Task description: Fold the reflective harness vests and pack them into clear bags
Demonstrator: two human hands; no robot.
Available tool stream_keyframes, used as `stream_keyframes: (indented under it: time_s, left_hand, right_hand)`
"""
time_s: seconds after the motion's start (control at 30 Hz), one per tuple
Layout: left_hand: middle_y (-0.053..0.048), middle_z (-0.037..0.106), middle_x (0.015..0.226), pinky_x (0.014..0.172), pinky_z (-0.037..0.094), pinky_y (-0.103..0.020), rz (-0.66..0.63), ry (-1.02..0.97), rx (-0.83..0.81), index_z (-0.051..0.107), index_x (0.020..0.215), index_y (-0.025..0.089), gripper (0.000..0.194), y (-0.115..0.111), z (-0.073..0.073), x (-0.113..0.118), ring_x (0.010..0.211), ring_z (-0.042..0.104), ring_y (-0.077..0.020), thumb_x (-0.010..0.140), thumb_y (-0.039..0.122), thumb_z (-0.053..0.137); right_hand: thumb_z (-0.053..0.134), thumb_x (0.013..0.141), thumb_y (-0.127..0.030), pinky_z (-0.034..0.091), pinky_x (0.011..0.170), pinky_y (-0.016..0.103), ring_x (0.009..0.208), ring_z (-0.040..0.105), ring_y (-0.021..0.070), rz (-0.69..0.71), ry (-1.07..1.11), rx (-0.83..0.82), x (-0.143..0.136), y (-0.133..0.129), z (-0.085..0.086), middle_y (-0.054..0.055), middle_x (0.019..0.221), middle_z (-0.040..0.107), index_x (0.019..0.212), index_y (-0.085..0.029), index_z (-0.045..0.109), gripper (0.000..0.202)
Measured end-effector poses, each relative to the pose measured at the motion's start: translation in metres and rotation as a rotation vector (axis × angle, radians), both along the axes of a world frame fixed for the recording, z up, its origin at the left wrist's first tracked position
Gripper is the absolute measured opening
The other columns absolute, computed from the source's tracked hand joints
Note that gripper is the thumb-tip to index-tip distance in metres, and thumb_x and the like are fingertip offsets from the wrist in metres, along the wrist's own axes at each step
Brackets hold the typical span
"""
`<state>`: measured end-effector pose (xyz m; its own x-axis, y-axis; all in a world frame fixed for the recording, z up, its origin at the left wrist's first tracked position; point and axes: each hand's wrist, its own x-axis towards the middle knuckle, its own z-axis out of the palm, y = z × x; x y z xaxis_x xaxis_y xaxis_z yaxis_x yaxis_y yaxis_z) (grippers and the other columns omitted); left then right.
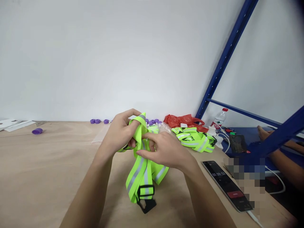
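Note:
A neon yellow-green strap bundle (139, 174) with grey reflective stripes hangs and lies at the centre of the wooden table. My left hand (122, 129) is closed on its upper part, with a loop of the strap over the fingers. From the right, my right hand (163, 147) holds the strap just below that loop, its thumb and forefinger against the band. Toward me, a black buckle (146, 191) sits at the lower end of the straps. Part of the bundle is hidden behind my hands.
More neon straps (196, 139) lie to the right, before a red plastic bag (182, 120). A phone (226, 185) with a cable is at the right edge. Purple items line the wall. Beyond the blue frame (223, 63) another person's arms show.

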<state>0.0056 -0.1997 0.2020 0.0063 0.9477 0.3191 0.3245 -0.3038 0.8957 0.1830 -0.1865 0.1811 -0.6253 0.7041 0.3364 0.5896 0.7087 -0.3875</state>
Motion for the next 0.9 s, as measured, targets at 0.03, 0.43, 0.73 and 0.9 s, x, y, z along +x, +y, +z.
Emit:
stream_keyframes:
  time_s: [0.03,0.43,0.73,0.9]
  left_hand:
    - [0.006,0.061,0.049,0.026,0.038,-0.021,0.0,0.001,0.01,0.061,0.093,0.022,0.013,0.0,0.0,0.0,0.028,0.054,-0.0153,0.082,0.027,0.058]
    - [0.004,0.059,0.058,0.034,0.034,-0.017,0.067,0.053,0.079,0.067,0.087,0.02,0.014,-0.001,0.003,-0.007,0.039,0.045,-0.0085,0.081,0.027,0.056]
    - [0.003,0.057,0.056,0.038,0.032,-0.019,0.122,0.123,0.016,0.071,0.085,0.022,0.018,-0.001,0.006,-0.028,0.043,0.043,-0.0108,0.08,0.029,0.056]
    - [0.002,0.058,0.057,0.037,0.03,-0.02,0.177,0.176,0.01,0.074,0.086,0.022,0.022,-0.001,0.007,-0.041,0.043,0.043,-0.0121,0.082,0.037,0.059]
  right_hand:
    - [0.07,0.084,-0.041,0.028,0.059,0.028,0.061,0.053,0.0155,0.02,-0.023,0.005,0.0,0.0,0.001,-0.003,0.063,0.064,0.087,-0.023,0.067,0.019]
    - [0.049,0.08,-0.014,0.023,0.058,0.028,0.063,0.048,0.0147,-0.145,-0.005,0.014,0.008,0.014,-0.003,-0.002,0.068,0.059,0.078,-0.022,0.051,0.009]
    - [0.042,0.09,-0.023,0.028,0.055,0.026,0.055,0.044,0.0135,-0.168,0.317,-0.018,0.019,0.024,-0.004,-0.007,0.06,0.049,0.087,-0.025,0.049,0.008]
    - [0.05,0.089,-0.028,0.038,0.049,0.025,0.049,0.054,0.0137,-0.191,0.721,-0.042,0.031,0.037,-0.004,-0.007,0.056,0.053,0.089,-0.025,0.051,0.003]
